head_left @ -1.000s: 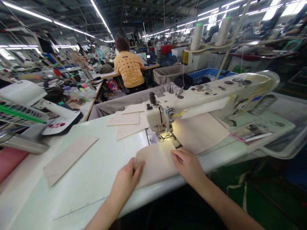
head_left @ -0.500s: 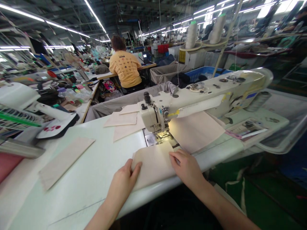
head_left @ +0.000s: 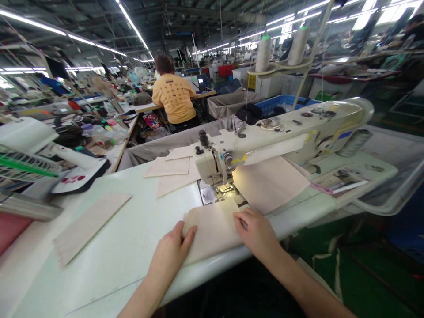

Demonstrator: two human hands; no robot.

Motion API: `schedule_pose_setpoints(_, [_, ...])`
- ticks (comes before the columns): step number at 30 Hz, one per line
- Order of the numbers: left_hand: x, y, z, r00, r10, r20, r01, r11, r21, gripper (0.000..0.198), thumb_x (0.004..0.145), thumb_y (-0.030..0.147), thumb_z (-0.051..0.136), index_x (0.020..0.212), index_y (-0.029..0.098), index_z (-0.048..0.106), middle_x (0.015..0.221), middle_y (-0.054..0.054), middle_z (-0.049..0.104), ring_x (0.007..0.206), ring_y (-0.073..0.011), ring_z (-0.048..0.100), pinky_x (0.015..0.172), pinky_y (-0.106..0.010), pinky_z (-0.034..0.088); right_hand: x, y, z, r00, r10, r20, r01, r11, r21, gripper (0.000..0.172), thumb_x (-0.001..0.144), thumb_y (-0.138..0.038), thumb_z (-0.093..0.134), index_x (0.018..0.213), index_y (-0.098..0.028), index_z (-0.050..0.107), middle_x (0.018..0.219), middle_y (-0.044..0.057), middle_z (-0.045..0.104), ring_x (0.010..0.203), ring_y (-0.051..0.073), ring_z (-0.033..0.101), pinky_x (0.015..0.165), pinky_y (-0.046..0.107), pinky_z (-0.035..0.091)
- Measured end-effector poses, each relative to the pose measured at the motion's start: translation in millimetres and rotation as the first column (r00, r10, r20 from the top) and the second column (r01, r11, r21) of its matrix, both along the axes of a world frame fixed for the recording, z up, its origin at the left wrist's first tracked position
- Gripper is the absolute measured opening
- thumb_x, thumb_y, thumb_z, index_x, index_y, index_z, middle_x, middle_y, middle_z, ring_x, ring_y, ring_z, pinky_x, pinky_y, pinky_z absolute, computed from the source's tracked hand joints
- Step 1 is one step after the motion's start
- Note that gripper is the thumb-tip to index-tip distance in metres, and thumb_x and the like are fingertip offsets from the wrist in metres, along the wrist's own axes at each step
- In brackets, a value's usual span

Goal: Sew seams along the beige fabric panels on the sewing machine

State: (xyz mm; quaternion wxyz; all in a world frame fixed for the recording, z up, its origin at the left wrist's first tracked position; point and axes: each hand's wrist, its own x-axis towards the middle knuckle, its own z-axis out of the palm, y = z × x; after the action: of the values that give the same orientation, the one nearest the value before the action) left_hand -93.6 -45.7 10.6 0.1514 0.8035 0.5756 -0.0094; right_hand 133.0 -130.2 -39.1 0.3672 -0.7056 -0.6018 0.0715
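Observation:
A pale beige fabric piece [head_left: 212, 232] lies at the front edge of the sewing table, just short of the lit presser foot [head_left: 226, 189]. My left hand [head_left: 174, 247] grips its left side, thumb on top and the fingers partly hidden at the edge. At the piece's right edge, my right hand [head_left: 255, 229] pinches the fabric between thumb and fingers. The sewing machine [head_left: 274, 132] stands right behind, with its lamp shining on the needle plate [head_left: 208, 195].
Several beige pieces [head_left: 168, 168] lie left of the machine head, and a larger beige panel [head_left: 271, 181] sits under its arm. Another strip [head_left: 92, 225] rests on the left. A white fan [head_left: 29, 137] stands far left; a person [head_left: 174, 95] in yellow sits ahead.
The camera view has shifted slightly. Both hands keep hold of the fabric in nearly the same place, and its far edge lies slightly farther from the presser foot.

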Motion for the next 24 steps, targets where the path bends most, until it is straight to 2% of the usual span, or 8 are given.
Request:
schedule_pose_setpoints(5, [4.7,0.8,12.6,0.983,-0.002,-0.183,-0.001,1.0,-0.019,0.027,0.099,0.042,0.044,0.097,0.018,0.057,0.077,-0.01,0.072,0.077,-0.0306,0.072,0.067,-0.034,0.05,-0.4,3.3,3.9,0.999,0.0,0.048,0.003,0.998,-0.059,0.022,0.087,-0.009,0.055,0.077,-0.024,0.069,0.078,0.004,0.068,0.073,0.019,0.066,0.069,0.029,0.051])
schedule_pose_setpoints(8, [15.1,-0.4,16.1,0.974,0.021,-0.227,0.025,0.98,0.197,0.032,0.096,0.039,0.051,0.116,0.015,0.058,0.103,-0.017,0.072,0.088,-0.033,0.072,0.076,-0.043,0.054,-2.1,2.5,10.9,0.992,-0.011,0.125,0.021,0.997,-0.079,0.021,0.087,-0.011,0.058,0.075,-0.024,0.069,0.077,0.004,0.065,0.074,0.02,0.064,0.069,0.03,0.052])
schedule_pose_setpoints(10, [28.2,-2.3,9.9,0.978,-0.158,-0.133,0.198,0.902,0.383,0.039,0.094,0.026,0.052,0.132,0.015,0.053,0.13,-0.02,0.063,0.114,-0.034,0.065,0.095,-0.048,0.051,-2.5,0.3,15.4,0.983,-0.011,0.182,0.021,0.998,-0.053,0.02,0.088,-0.014,0.059,0.074,-0.024,0.069,0.085,0.007,0.066,0.082,0.023,0.063,0.076,0.034,0.054])
schedule_pose_setpoints(12, [44.0,-4.8,-2.3,0.888,-0.459,-0.032,0.421,0.782,0.46,0.048,0.094,0.016,0.048,0.142,0.016,0.047,0.148,-0.017,0.051,0.138,-0.0316,0.047,0.112,-0.048,0.04,-0.7,-2.7,16.8,0.978,0.016,0.21,-0.014,1.0,-0.008,0.019,0.089,-0.015,0.057,0.078,-0.023,0.071,0.102,0.011,0.068,0.095,0.027,0.062,0.086,0.042,0.054])
schedule_pose_setpoints(14, [57.4,-6.8,-16.2,0.781,-0.625,0.024,0.572,0.729,0.375,0.049,0.098,0.022,0.045,0.147,0.016,0.043,0.155,-0.013,0.044,0.145,-0.0282,0.038,0.116,-0.046,0.037,3.6,-5.8,13.9,0.978,0.084,0.192,-0.09,0.996,0.023,0.021,0.092,-0.015,0.052,0.092,-0.021,0.072,0.114,0.013,0.067,0.104,0.029,0.062,0.092,0.047,0.054])
schedule_pose_setpoints(16, [63.2,-6.6,-26.6,0.744,-0.665,0.055,0.621,0.72,0.308,0.05,0.101,0.028,0.044,0.15,0.016,0.04,0.156,-0.013,0.043,0.146,-0.0279,0.037,0.118,-0.049,0.034,9.3,-7.5,7.4,0.971,0.18,0.155,-0.188,0.981,0.039,0.028,0.095,-0.013,0.046,0.109,-0.02,0.07,0.116,0.013,0.068,0.108,0.028,0.063,0.096,0.047,0.054])
schedule_pose_setpoints(20, [50.5,3.9,-31.2,0.758,-0.649,0.062,0.61,0.74,0.282,0.052,0.103,0.033,0.044,0.153,0.02,0.038,0.157,-0.012,0.041,0.148,-0.0266,0.032,0.122,-0.052,0.024,15.2,-0.6,-4.9,0.937,0.328,0.119,-0.337,0.939,0.068,0.035,0.097,-0.014,0.046,0.126,-0.019,0.064,0.127,0.013,0.067,0.121,0.027,0.06,0.105,0.047,0.051])
schedule_pose_setpoints(24, [34.6,24.2,-25.2,0.779,-0.625,0.053,0.595,0.763,0.251,0.051,0.103,0.033,0.044,0.152,0.02,0.04,0.158,-0.012,0.038,0.149,-0.026,0.032,0.122,-0.053,0.023,9.5,19.5,-6.2,0.927,0.359,0.105,-0.368,0.926,0.084,0.036,0.095,-0.016,0.048,0.128,-0.02,0.064,0.129,0.013,0.066,0.121,0.026,0.061,0.105,0.046,0.051])
